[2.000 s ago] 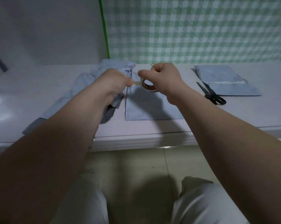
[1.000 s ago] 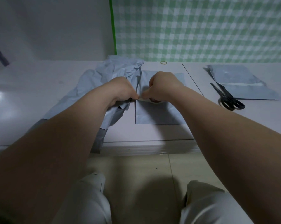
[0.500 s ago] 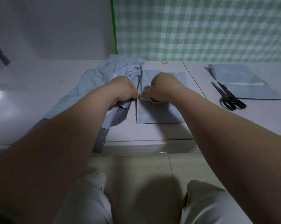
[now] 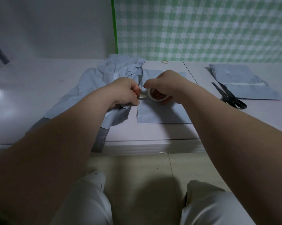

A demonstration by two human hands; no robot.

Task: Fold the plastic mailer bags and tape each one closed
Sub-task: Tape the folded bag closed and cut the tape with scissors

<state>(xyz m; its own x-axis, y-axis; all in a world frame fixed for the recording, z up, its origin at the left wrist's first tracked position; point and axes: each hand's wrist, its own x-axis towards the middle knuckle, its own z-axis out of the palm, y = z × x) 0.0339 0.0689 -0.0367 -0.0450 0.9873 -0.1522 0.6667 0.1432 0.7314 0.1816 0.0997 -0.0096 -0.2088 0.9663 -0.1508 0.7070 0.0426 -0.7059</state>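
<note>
A folded grey mailer bag [image 4: 163, 113] lies flat near the table's front edge. Just above it my right hand [image 4: 167, 86] grips a small roll of clear tape [image 4: 157, 95]. My left hand [image 4: 125, 93] pinches the loose tape end [image 4: 142, 96], a short strip stretched between the two hands. A crumpled heap of unfolded grey mailer bags [image 4: 114, 73] spreads to the left and behind my left hand, one corner hanging over the table edge. Folded mailer bags [image 4: 240, 82] lie stacked at the right.
Black scissors [image 4: 229, 96] lie to the right of the folded bag, partly on the stack. A rubber band [image 4: 165, 62] rests at the back by the green checked wall. The pale table [image 4: 39, 88] ends at a front edge above tiled floor and my knees.
Both hands came down onto the folded bag, then lifted slightly. They have drawn apart, pulling a short strip of tape off the roll, which now shows under my right hand.
</note>
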